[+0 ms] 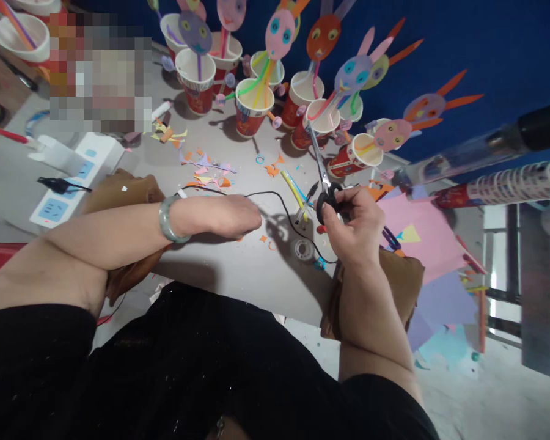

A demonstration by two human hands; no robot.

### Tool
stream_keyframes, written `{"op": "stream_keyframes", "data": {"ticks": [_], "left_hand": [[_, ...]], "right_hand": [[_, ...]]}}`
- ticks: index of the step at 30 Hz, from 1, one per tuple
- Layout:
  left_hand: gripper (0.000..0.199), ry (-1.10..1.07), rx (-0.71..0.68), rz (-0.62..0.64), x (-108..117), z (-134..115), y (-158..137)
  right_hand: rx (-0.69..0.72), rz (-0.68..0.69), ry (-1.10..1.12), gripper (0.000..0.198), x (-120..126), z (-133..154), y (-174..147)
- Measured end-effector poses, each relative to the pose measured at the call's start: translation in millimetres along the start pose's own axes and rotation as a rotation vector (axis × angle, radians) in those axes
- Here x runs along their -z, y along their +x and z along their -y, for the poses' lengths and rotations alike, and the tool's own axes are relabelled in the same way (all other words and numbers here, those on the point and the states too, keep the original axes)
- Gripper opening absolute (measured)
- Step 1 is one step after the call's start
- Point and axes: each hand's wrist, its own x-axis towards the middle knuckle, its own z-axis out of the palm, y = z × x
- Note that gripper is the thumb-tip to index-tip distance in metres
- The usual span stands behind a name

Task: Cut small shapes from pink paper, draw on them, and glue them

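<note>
Black-handled scissors in the right hand, raised over the right side of the grey table, thumb and fingers closed around the handle loops. Blades pointing forward toward a crowd of paper cups with long-eared oval heads poking out (kinda goofy, honestly). Tips overlapping one cup from this angle, so can't tell about actual contact. Left hand low over the table, back side up, fingers curled under, pale green bangle at the wrist; can't tell about anything tucked inside. Between the two hands, a thin black cable snaking past a roll of tape and a yellow straw. Coloured paper scraps just beyond the left hand. Pink paper and purple paper off to the right, white power strip way over left.
</note>
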Motion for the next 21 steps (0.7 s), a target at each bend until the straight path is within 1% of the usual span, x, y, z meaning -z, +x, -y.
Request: {"op": "stream_keyframes", "data": {"ticks": [3,5,8,10,13,17,19,21], "left_hand": [[0.018,0.012,0.037,0.061,3,-6,0],[0.020,0.004,0.039,0.076,4,-8,0],[0.016,-0.035,0.028,0.066,6,-6,0],[0.015,-0.109,0.038,0.028,8,-3,0],[0.011,-0.334,0.070,-0.097,13,0,3],[0.002,-0.783,0.130,-0.311,19,-2,7],[0.005,-0.948,0.146,-0.418,19,-5,9],[0.010,-1.040,0.139,-0.509,19,-7,11]], "right_hand": [[-0.053,0.075,0.182,0.026,-1,4,-2],[-0.086,0.145,0.296,0.031,-2,8,-2],[-0.116,0.217,0.424,0.036,-5,12,-3],[-0.126,0.240,0.487,0.037,-8,14,-3],[-0.157,0.240,0.552,0.036,-15,16,-6],[-0.200,0.223,0.606,0.035,-24,21,-10],[-0.198,0.218,0.634,0.033,-27,23,-12],[-0.196,0.211,0.648,0.031,-31,23,-14]]}}
